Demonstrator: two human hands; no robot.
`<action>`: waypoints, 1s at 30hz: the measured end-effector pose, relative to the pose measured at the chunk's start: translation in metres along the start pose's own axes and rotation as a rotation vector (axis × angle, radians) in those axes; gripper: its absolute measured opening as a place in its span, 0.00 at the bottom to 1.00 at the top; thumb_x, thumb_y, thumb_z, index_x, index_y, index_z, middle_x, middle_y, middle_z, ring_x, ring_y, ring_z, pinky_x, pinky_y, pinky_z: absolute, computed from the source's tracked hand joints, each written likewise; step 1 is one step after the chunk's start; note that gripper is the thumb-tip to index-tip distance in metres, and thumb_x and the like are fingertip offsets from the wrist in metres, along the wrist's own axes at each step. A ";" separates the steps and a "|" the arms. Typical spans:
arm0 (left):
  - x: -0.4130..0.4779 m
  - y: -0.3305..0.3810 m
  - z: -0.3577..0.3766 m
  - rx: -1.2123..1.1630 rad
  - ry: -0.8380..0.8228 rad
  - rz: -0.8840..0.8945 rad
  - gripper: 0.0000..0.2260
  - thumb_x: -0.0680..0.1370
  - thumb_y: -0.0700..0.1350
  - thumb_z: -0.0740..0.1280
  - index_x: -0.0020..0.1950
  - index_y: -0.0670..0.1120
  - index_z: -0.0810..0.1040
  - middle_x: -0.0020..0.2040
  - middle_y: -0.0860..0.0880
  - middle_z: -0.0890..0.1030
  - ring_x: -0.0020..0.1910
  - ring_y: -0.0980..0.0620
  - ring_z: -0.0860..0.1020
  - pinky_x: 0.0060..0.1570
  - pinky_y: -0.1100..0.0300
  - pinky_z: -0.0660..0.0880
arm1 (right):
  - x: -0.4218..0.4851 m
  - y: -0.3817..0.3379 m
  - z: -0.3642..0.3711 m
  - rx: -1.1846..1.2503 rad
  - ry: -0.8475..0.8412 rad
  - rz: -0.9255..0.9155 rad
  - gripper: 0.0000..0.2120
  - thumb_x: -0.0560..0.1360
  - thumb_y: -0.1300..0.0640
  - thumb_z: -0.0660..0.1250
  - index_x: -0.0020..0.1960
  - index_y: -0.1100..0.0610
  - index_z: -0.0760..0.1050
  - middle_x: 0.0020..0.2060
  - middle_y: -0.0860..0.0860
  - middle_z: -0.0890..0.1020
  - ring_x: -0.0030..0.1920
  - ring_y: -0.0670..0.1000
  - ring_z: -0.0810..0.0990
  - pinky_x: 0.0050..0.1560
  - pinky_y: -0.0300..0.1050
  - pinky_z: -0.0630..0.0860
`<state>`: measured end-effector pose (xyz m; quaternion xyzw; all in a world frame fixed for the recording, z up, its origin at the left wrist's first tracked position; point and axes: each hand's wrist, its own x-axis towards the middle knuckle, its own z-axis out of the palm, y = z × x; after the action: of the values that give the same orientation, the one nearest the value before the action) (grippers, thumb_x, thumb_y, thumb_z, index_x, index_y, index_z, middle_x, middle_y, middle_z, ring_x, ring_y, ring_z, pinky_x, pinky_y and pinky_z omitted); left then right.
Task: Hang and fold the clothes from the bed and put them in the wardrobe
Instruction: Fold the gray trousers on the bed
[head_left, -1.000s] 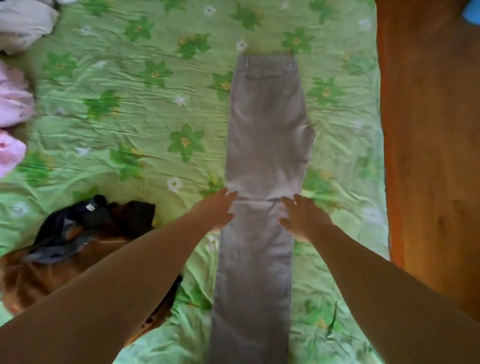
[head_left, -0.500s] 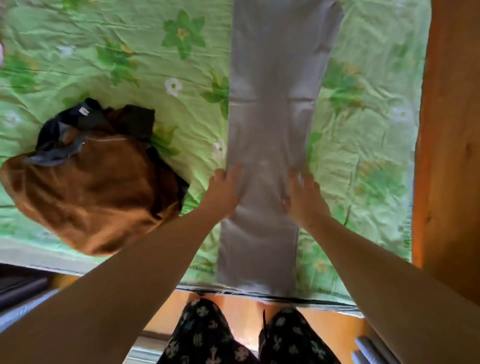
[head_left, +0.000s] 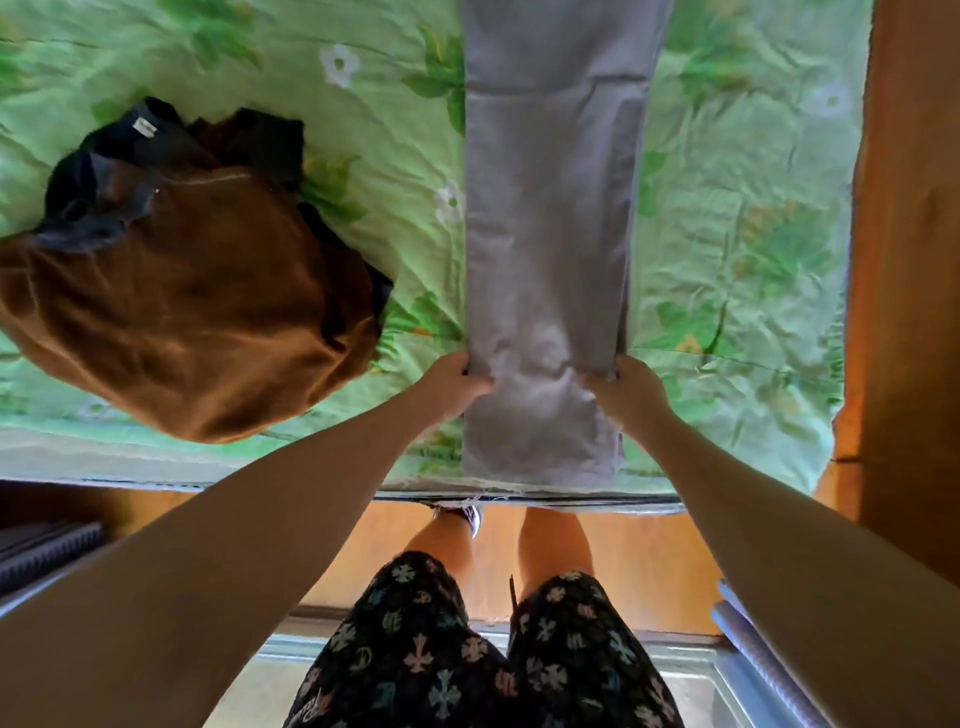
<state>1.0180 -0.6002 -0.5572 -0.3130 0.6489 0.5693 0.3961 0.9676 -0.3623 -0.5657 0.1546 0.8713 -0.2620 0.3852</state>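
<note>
Stands at the near edge of the green flowered bed sheet, looking straight down. Grips the grey trousers by both side edges, a little way up from the hem: clasps the left edge in the left hand with fingers curled round the cloth, and clutches the right edge in the right hand the same way. Bunches the fabric into soft wrinkles between the two hands. Has the trousers lying flat and lengthwise on the sheet, hem at the near edge of the mattress, legs running away to the far side and out of view at the top. Shares the sheet with a heaped brown garment well to the left, apart from the trousers, and a dark garment tucked at its far end, showing a small white label too small to read. Wears dark shorts printed with pale cross motifs; some lettering near the bottom of the picture, not legible. Shows one shoe just under the mattress edge, and an orange wooden panel along the right of the bed.
</note>
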 end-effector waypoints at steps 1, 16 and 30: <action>-0.005 -0.007 0.000 0.010 -0.039 -0.012 0.11 0.78 0.41 0.69 0.60 0.42 0.79 0.55 0.41 0.82 0.51 0.44 0.81 0.52 0.50 0.76 | -0.003 0.003 0.001 0.025 -0.012 0.011 0.15 0.78 0.48 0.68 0.54 0.60 0.81 0.44 0.57 0.84 0.44 0.60 0.82 0.40 0.45 0.71; -0.066 -0.057 0.030 -0.244 -0.079 -0.119 0.11 0.80 0.43 0.68 0.62 0.45 0.79 0.58 0.47 0.84 0.58 0.47 0.82 0.63 0.49 0.76 | -0.080 0.049 0.002 0.547 -0.302 0.202 0.06 0.81 0.56 0.67 0.55 0.57 0.80 0.52 0.57 0.85 0.51 0.56 0.84 0.47 0.52 0.82; -0.069 -0.055 0.040 -0.098 0.161 0.069 0.22 0.77 0.32 0.66 0.64 0.52 0.66 0.39 0.43 0.78 0.32 0.55 0.77 0.33 0.62 0.74 | -0.084 0.066 0.020 0.002 0.005 -0.273 0.18 0.76 0.71 0.59 0.59 0.55 0.76 0.44 0.56 0.79 0.40 0.55 0.75 0.41 0.46 0.67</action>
<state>1.1048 -0.5721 -0.5259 -0.3543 0.6605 0.5865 0.3071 1.0659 -0.3256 -0.5362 0.0355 0.8849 -0.3125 0.3436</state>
